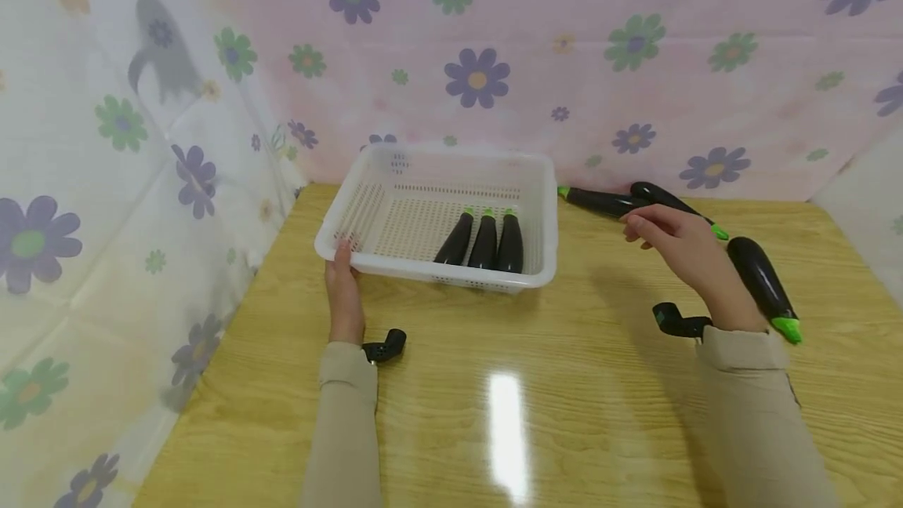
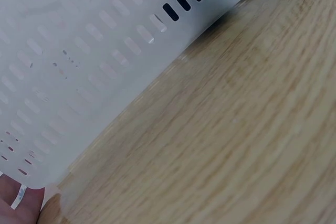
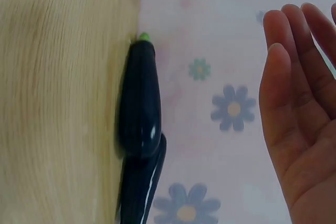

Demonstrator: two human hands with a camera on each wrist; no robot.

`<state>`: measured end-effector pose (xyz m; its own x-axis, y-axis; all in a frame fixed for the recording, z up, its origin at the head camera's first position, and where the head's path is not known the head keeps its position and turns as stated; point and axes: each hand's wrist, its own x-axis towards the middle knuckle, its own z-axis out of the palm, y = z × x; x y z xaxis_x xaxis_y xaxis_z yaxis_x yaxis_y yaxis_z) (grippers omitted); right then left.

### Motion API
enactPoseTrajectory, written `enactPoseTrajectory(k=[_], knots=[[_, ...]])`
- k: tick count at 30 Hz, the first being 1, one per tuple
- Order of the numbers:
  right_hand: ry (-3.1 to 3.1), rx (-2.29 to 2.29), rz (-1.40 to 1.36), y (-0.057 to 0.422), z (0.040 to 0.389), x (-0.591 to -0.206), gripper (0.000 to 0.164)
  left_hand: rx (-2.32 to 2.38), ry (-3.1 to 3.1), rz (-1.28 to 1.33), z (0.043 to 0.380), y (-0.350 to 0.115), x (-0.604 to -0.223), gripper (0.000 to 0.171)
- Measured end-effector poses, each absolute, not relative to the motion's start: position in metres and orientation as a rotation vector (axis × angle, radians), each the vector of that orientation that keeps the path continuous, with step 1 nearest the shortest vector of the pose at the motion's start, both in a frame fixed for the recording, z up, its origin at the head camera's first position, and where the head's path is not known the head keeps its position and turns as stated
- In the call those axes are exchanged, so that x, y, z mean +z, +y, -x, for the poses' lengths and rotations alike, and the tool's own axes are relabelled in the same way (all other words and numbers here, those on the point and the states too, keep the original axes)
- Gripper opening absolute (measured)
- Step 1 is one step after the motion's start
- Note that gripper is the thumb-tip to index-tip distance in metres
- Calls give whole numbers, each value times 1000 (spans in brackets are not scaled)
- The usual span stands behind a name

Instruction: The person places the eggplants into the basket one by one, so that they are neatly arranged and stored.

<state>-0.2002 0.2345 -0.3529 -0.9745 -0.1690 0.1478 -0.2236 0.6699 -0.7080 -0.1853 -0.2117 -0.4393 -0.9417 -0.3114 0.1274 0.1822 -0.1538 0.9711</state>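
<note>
While the left hand point(image 1: 344, 294) grips the white plastic basket point(image 1: 402, 265) holding three eggplants point(image 1: 484, 243), the right hand point(image 1: 679, 248) hovers, relaxed and unclasped, near three others point(image 1: 762, 275).

Looks bright and diffuse in the head view — glares off the tabletop point(image 1: 437, 414) in a white streak point(image 1: 508, 437), casts soft shadows below the right hand point(image 1: 677, 249) and across the side curtain point(image 1: 113, 179). Turns dimmer and greyer in both wrist views — softens the flowered backdrop point(image 3: 178, 24) into blur.
</note>
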Motion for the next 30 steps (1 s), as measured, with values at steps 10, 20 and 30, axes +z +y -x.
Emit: enactPoseTrajectory(k=[10,20,30], knots=[[-2643,1392,-198,280,178,-365,32,-2188,-1798,-191,183,-206,-436,51],[-2580,1428,-51,296,185,-382,35,-2153,-1758,-171,189,-212,-444,50],[-2203,1679,251,321,185,-394,35,-2151,-1794,-144,182,-207,-431,52]])
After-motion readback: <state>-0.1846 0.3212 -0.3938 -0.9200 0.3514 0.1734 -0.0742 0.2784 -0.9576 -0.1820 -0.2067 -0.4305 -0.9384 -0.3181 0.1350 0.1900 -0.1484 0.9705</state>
